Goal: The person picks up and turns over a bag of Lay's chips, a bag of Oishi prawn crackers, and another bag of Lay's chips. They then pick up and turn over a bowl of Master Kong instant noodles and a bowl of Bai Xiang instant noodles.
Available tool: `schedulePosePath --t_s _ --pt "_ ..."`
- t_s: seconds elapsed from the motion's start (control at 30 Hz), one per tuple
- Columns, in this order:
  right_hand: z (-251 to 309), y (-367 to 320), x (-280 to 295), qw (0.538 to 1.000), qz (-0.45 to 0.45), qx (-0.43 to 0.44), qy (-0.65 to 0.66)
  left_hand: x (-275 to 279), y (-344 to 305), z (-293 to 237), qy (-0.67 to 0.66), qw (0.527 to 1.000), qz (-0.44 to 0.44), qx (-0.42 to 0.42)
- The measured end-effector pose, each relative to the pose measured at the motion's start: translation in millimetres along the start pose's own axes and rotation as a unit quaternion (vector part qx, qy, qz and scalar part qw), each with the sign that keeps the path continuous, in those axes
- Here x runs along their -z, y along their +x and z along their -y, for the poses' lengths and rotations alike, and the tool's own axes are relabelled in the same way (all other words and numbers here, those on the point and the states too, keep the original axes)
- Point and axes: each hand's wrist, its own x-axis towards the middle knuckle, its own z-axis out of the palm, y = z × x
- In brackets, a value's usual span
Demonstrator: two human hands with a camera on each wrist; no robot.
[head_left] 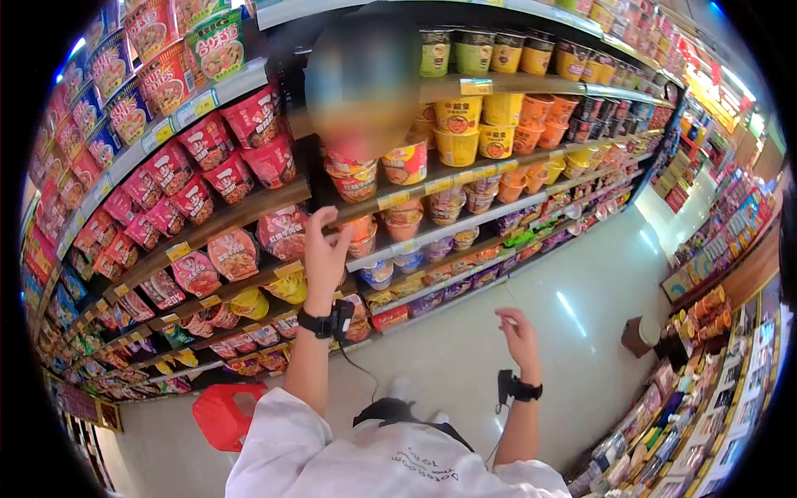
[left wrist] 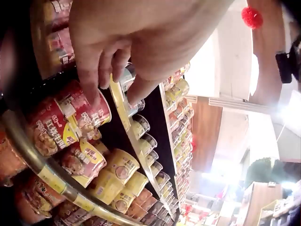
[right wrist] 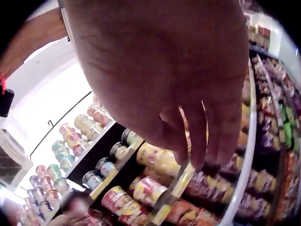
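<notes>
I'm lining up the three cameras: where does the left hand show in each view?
Head: left hand at centre, raised to the shelf edge.
Left wrist: top of frame, touching a red noodle cup.
Right wrist: not in it; the right hand fills it.
Shared landmark: the yellow price rail along the noodle shelves.
</notes>
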Motion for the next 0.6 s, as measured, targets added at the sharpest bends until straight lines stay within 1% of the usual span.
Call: schedulePosePath --t_s 0.03,0.07,0.1,0.13,0.2,0.23,0.27,0.3,0.33,0.37,0.4,0.43,0.5,0.53,0.6 --pt "11 27 -14 0.995 -0.009 0.093 -0.037 -5 11 3 0.071 0.997 -0.012 -0.017" --pt "23 54 -28 0.980 -0.020 0.184 -0.073 -10 22 4 0.142 0.989 -0.022 -0.033" --pt "41 80 -41 0.982 -0.015 0.183 -0.044 -15 33 8 0.211 0.976 -0.031 -0.050" --pt "62 104 -54 0.983 -0.010 0.180 -0.016 -21 44 17 0.205 0.978 -0.022 -0.028" --pt "99 154 -85 0.976 0.009 0.216 0.011 -32 64 26 0.162 0.985 -0.042 -0.038" --pt "119 179 -103 0.964 0.022 0.262 0.023 -36 77 32 0.139 0.988 -0.053 -0.044" --pt "137 203 -120 0.956 0.037 0.291 0.016 -37 91 40 0.157 0.985 -0.052 -0.053" --pt "147 228 -136 0.956 0.065 0.285 0.029 -39 102 47 0.147 0.987 -0.057 -0.042" --pt "162 245 -155 0.965 0.089 0.234 0.076 -42 113 52 0.138 0.988 -0.062 -0.030" --pt "167 269 -170 0.966 0.085 0.244 0.035 -43 124 57 0.130 0.989 -0.065 -0.022" --pt "168 296 -187 0.954 0.071 0.288 0.046 -46 133 56 0.151 0.986 -0.069 -0.006" --pt "175 315 -202 0.940 0.055 0.331 0.056 -45 142 59 0.177 0.983 -0.050 0.012" --pt "185 336 -219 0.946 0.065 0.312 0.064 -54 153 55 0.216 0.974 -0.072 0.017" --pt "190 344 -225 0.948 0.070 0.303 0.067 -55 158 58 0.214 0.974 -0.069 0.023" --pt "191 356 -233 0.950 0.119 0.283 0.060 -58 162 65 0.210 0.975 -0.060 0.037"
